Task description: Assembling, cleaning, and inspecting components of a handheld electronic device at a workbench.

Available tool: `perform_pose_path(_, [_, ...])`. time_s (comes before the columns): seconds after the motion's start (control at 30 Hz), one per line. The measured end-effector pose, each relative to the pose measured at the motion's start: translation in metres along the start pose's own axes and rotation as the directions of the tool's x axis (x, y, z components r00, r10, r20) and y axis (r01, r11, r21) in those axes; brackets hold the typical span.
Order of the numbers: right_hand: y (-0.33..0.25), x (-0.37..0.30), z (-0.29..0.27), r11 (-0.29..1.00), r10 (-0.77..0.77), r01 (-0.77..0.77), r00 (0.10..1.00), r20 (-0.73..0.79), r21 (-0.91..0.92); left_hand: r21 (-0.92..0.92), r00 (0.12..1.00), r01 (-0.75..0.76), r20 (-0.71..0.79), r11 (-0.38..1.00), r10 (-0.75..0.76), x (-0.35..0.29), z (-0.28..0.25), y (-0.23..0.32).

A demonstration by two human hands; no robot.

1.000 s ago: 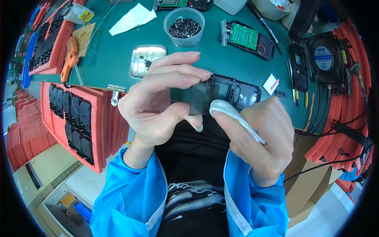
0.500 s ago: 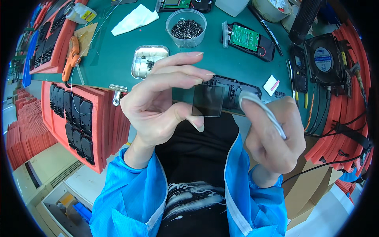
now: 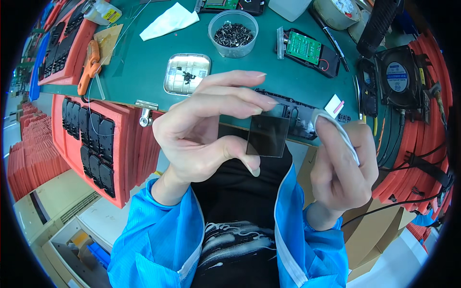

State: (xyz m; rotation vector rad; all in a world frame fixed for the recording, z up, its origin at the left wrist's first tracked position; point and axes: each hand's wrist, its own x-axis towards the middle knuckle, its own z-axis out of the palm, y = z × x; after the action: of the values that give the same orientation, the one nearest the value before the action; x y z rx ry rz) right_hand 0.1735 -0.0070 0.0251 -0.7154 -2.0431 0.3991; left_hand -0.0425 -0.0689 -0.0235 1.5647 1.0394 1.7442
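Between the thumb and fingers of my left hand (image 3: 206, 120) a dark, see-through square panel (image 3: 268, 136) is gripped by its left edge. My right hand (image 3: 343, 168) is closed round a folded white cloth (image 3: 340, 134), which wraps over the index fingertip, just right of the panel and apart from it. Behind the panel, at the table's near edge, lies a black plastic housing (image 3: 302, 115), partly covered by my fingers and the panel. A small white card with a pink strip (image 3: 334, 104) lies right of the housing.
A tub of screws (image 3: 234, 36), a metal tray (image 3: 187, 74) with small black parts, and a device with a green circuit board (image 3: 303, 48) stand on the green table. A glue gun (image 3: 89, 69) lies left, a fan (image 3: 397, 77) right. Red foam trays (image 3: 127, 139) hold black housings.
My left hand has moved slightly right and down with the panel, which now looks darker. My right hand with the cloth has shifted right, farther from the panel.
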Motion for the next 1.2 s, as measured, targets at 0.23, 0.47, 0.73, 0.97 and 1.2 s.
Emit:
perform_pose_path(0.23, [-0.014,0.010,0.000,0.996,-0.078,0.071,0.987,0.140,0.057,0.088,1.000,0.000,0.010,0.996,-0.001,0.001,0.005,0.007])
perform_pose_path(0.47, [-0.019,0.006,-0.003,0.996,-0.093,0.093,0.968,0.231,0.014,0.111,1.000,-0.020,-0.003,0.994,0.020,0.001,0.007,0.004])
perform_pose_path(0.73, [-0.012,-0.006,-0.009,0.987,-0.157,0.146,0.958,0.239,0.061,0.100,1.000,-0.007,-0.012,0.995,0.008,-0.001,0.001,-0.002])
perform_pose_path(0.97, [-0.006,-0.004,-0.015,0.991,-0.115,0.104,0.984,0.137,0.081,0.042,1.000,-0.015,-0.002,0.999,0.015,-0.001,-0.001,-0.003])
perform_pose_path(1.2, [-0.002,-0.013,-0.010,0.998,0.059,-0.057,0.995,0.075,-0.035,0.050,0.998,-0.054,0.027,0.997,0.053,0.001,-0.002,0.000])
